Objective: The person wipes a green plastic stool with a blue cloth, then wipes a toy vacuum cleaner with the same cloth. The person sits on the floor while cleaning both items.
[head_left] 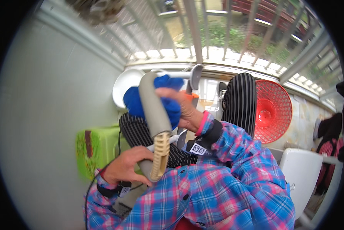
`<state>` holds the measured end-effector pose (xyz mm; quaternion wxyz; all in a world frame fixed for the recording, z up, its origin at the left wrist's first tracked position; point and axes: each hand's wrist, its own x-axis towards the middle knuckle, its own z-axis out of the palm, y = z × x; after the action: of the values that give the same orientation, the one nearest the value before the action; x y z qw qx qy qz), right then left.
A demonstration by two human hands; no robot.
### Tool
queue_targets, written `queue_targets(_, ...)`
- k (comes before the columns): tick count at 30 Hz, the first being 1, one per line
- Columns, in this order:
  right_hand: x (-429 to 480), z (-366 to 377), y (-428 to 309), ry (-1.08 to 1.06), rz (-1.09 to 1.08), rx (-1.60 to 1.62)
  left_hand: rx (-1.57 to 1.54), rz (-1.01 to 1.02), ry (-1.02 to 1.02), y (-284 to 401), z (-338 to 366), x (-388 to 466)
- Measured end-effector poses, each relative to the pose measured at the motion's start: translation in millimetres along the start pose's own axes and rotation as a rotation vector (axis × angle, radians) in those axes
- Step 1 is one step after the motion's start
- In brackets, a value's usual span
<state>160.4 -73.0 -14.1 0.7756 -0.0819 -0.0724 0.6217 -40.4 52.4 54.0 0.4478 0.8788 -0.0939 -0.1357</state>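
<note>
A grey curved tube (152, 103) with a cream ribbed, slotted plastic end (160, 155) rises in front of my lap. My left hand (128, 165) is curled around its lower end, thumb and fingers on either side. My right hand (183, 107) grips a blue cloth (170, 110), which is bunched behind and beside the tube's upper half. Whether the cloth wraps fully around the tube is hidden. Behind the cloth and between my legs is a white and grey framework with a rounded grey foot (196, 77). An orange part (192, 96) shows beside my right hand.
A white basin (121, 83) stands by the grey wall (51, 115). Below it is a green plastic box (95, 146). To the right are a red openwork plastic basket (278, 115) and a white chair (299, 172). Metal railings (195, 31) run along the far side.
</note>
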Motion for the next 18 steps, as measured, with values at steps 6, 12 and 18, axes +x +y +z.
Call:
queue_targets(6, -13.0, -1.5, 1.5, 0.046, -0.151, -0.180, 0.548, -0.204, 0.334, -11.8, -16.9, -42.9)
queue_targets(12, 2.4, 8.8, 7.2, 0.006, 0.001, -0.155, 1.118, -0.557, 0.701, 9.9, -81.2, -140.1)
queue_targets(18, 6.4, 30.4, 36.3, -0.086, 0.168, -0.051, 0.860, -0.740, 1.094, 48.2, -86.0, -205.4)
